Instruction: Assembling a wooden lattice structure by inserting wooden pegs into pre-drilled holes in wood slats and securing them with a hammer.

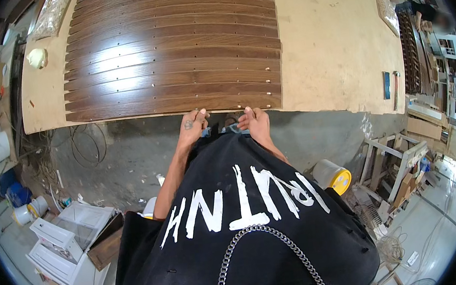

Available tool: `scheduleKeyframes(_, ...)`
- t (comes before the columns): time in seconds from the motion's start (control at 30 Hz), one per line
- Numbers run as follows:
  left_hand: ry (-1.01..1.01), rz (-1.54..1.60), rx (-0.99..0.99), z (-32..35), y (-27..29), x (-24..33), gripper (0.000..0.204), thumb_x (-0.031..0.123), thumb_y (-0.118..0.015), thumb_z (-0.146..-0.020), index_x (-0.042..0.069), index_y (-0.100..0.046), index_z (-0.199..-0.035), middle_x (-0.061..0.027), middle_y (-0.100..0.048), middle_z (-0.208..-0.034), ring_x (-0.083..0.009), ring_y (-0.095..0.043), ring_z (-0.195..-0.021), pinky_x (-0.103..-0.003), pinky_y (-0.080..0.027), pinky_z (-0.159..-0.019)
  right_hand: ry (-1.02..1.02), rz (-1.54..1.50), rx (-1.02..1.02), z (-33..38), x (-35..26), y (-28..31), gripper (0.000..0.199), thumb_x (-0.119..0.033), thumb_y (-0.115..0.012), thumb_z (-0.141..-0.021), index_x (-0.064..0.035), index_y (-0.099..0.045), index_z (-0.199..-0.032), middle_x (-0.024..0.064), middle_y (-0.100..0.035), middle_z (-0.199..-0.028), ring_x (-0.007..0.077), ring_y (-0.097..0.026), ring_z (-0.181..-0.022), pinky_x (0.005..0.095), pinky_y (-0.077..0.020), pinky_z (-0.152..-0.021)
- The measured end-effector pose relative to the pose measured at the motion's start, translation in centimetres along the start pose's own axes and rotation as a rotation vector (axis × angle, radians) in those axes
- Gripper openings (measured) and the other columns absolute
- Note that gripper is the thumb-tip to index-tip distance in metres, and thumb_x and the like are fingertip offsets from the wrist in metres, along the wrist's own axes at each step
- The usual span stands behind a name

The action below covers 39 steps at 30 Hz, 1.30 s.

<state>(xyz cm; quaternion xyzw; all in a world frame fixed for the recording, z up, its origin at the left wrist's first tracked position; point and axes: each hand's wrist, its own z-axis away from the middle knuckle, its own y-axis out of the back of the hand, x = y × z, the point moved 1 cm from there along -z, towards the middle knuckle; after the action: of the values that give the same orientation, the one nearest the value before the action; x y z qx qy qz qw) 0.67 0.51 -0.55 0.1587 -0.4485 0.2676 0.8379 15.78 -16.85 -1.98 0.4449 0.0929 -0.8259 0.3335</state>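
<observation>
Dark brown wooden slats (175, 54) lie side by side on a plywood-topped table (334, 50), with small holes along them. Several small pale pegs (267, 69) stand on or in the slats near their right ends. My left hand (195, 126) is at the near edge of the closest slat, its thumb and fingers closed in a pinch. A little to the right, my right hand (257, 123) is at the same edge with fingers curled together. Whatever either hand pinches is too small or hidden to make out.
A pale yellow lump (37, 58) and a plastic-wrapped bundle (51, 15) lie at the table's left. At its right are a dark blue flat block (386, 85) and a hammer-like tool (396, 90). A bucket (333, 176) and wooden frame (389, 165) stand on the floor; a person (421, 14) is far right.
</observation>
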Motion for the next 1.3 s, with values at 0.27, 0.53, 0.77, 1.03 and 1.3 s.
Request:
scheduleKeyframes(0.27, -0.012, -0.060, -0.228, 1.0, -0.1, 2.5, 0.034, 0.033, -0.050, -0.101, 0.002, -0.064, -0.102, 0.0005, -0.049, -0.058, -0.0073, -0.041, -0.051, -0.025, -0.032, -0.047, 0.085, 0.397, -0.084, 0.0, -0.7, 0.6, 0.031, -0.025, -0.055, -0.097, 0.0012, -0.065, -0.084, 0.0096, -0.066, -0.073, 0.0145, -0.065, -0.063, 0.0295, -0.0505, -0.055)
scheduleKeyframes(0.53, 0.122, 0.406, -0.585, 3.5, -2.6, 6.6, 0.060, 0.031, -0.050, -0.102, 0.019, -0.022, -0.154, 0.0041, -0.039, -0.061, -0.0061, -0.032, -0.048, -0.022, -0.024, -0.042, 0.069, -0.127, -0.505, 4.8, -6.6, -1.0, 0.024, -0.015, -0.065, -0.091, -0.0019, -0.069, -0.111, 0.0033, -0.067, -0.081, 0.0099, -0.058, -0.068, 0.0248, -0.0459, -0.061)
scheduleKeyframes(0.77, 0.033, 0.337, -0.453, 2.7, -1.6, 6.3, 0.048, 0.034, -0.047, -0.102, 0.002, -0.045, -0.138, 0.0026, -0.043, -0.058, -0.0061, -0.034, -0.044, -0.022, -0.026, -0.039, 0.131, -0.178, -0.208, 2.0, -5.5, -0.6, 0.014, -0.014, -0.059, -0.096, -0.0014, -0.062, -0.099, 0.0067, -0.066, -0.080, 0.0142, -0.063, -0.068, 0.0264, -0.0516, -0.062)
scheduleKeyframes(1.03, 0.119, 0.767, -0.237, 2.6, 1.6, 2.7, 0.027, 0.016, -0.043, -0.101, -0.004, -0.057, -0.110, -0.0062, -0.056, -0.075, -0.0062, -0.044, -0.053, -0.019, -0.031, -0.040, 0.596, 0.522, 0.091, -1.5, -6.2, 1.4, 0.013, -0.014, -0.062, -0.093, -0.0016, -0.065, -0.096, 0.0104, -0.067, -0.088, 0.0182, -0.066, -0.071, 0.0321, -0.0518, -0.063)
scheduleKeyframes(1.3, 0.062, 0.672, -0.255, 3.4, 1.6, 3.2, 0.033, 0.027, -0.047, -0.103, -0.001, -0.054, -0.119, -0.0018, -0.051, -0.071, -0.0046, -0.037, -0.051, -0.018, -0.029, -0.041, 0.884, 0.890, 0.147, -2.1, -7.2, -0.1, 0.013, -0.019, -0.063, -0.089, -0.0056, -0.062, -0.087, 0.0118, -0.065, -0.086, 0.0324, -0.064, -0.080, 0.0402, -0.0508, -0.067)
